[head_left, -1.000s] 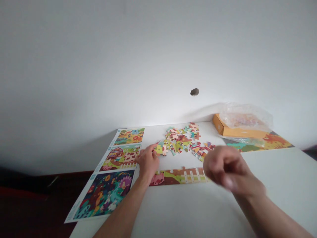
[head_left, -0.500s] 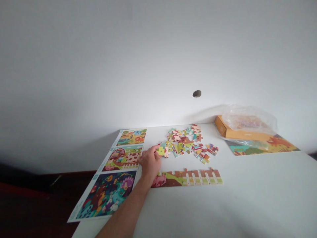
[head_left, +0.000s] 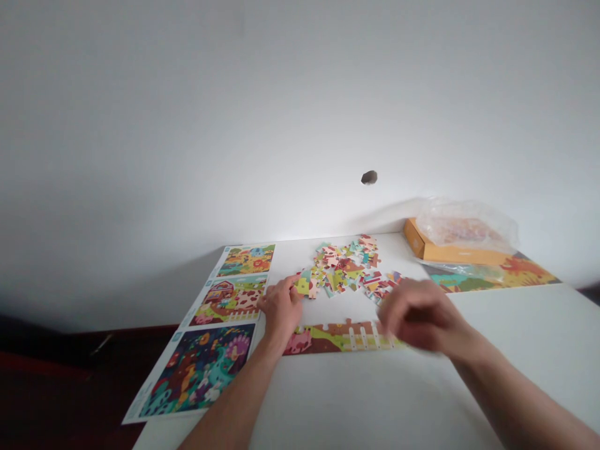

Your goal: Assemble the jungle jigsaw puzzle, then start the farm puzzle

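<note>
My left hand (head_left: 282,306) is closed at the left edge of a loose puzzle pile (head_left: 344,265), its fingertips on a yellow-green jigsaw puzzle piece (head_left: 304,287). Smeared by motion, my right hand (head_left: 419,315) hangs over the right end of a joined puzzle strip (head_left: 328,338); whether it holds anything cannot be made out. The strip shows a pink pig, brown and green ground and a white fence. My left hand and forearm lie by its left end. Several red and striped pieces (head_left: 374,282) lie at the pile's right side, partly covered by my right hand.
Left on the white table (head_left: 323,400) lies a picture sheet (head_left: 180,331) with three scenes, overhanging the table's left edge. At the back right, a plastic bag (head_left: 469,225) rests on an orange box (head_left: 464,253), beside a colourful puzzle picture (head_left: 525,272). A wall (head_left: 300,125) stands behind.
My right hand has come into view from the right, over the strip's fence end. My left hand stays at the same yellow-green piece. The view has shifted slightly.
</note>
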`<state>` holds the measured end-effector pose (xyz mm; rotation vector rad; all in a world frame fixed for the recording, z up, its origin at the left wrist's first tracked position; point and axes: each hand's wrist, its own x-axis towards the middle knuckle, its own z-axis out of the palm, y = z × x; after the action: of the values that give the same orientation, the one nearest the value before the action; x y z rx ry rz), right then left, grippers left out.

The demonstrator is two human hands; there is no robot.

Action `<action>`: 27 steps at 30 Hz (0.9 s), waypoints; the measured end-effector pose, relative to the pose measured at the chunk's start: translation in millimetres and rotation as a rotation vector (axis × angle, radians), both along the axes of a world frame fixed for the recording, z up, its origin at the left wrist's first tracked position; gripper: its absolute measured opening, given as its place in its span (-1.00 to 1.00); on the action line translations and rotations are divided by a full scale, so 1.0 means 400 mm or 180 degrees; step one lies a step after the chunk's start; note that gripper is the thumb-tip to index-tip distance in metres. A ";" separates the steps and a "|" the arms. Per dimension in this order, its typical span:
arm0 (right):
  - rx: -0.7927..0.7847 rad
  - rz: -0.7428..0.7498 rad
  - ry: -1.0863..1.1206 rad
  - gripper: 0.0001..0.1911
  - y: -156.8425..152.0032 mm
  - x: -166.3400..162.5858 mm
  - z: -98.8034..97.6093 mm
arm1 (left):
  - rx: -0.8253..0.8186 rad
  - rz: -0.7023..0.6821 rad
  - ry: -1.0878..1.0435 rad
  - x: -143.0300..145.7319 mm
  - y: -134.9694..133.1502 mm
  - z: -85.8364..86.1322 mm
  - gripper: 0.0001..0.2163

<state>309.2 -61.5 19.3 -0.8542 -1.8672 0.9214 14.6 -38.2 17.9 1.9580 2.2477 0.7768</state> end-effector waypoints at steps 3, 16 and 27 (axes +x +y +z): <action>0.0810 -0.0687 -0.1517 -0.64 0.079 -0.074 0.079 | 0.0048 -0.0011 0.0108 -0.001 0.000 -0.002 -0.66; 0.1057 -0.0703 -0.2716 -0.46 0.123 -0.153 0.002 | 0.0249 -0.1609 0.0164 0.014 -0.010 -0.014 -0.68; 0.0965 -0.0908 -0.2571 -0.54 0.131 -0.145 -0.022 | 0.0395 -0.1801 0.0032 0.008 -0.002 -0.032 -0.65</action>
<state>251.4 -9.3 10.3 -1.3778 -2.3746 0.0824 17.8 -38.9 5.1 2.4725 1.5356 0.8324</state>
